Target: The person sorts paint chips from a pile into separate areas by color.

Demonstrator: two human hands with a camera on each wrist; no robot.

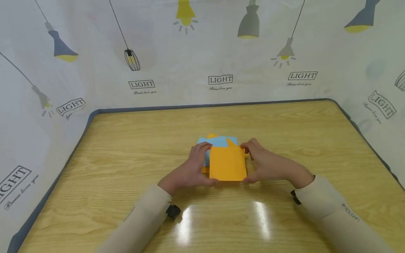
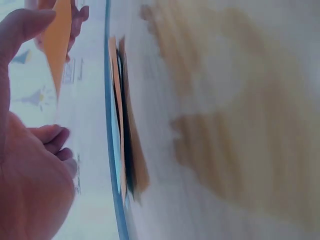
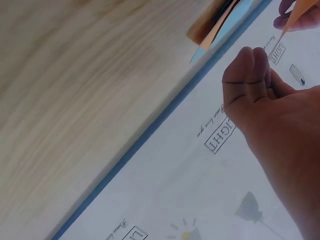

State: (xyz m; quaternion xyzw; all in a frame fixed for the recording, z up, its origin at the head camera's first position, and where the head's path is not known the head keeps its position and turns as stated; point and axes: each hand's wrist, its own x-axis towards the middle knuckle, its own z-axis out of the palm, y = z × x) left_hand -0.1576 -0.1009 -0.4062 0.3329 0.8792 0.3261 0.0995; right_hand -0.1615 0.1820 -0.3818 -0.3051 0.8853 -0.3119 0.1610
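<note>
An orange square sheet of paper (image 1: 227, 163) is raised off the table between both hands. My left hand (image 1: 194, 167) holds it by its left side, thumb at the near corner and fingers at the far one. My right hand (image 1: 264, 163) grips the right side in the same way. In the left wrist view the orange sheet is seen nearly edge-on, with the left thumb against it. Behind and below the sheet lies a loose pile of light blue and orange papers (image 1: 218, 141), partly hidden by the sheet and left hand.
The wood-grain table (image 1: 142, 140) has a dark blue-grey border (image 1: 158, 108) along its back and sides. White sheeting with printed lamps (image 1: 186, 56) stands around it. Black straps show at the cuffs of both pale sleeves (image 1: 322, 196).
</note>
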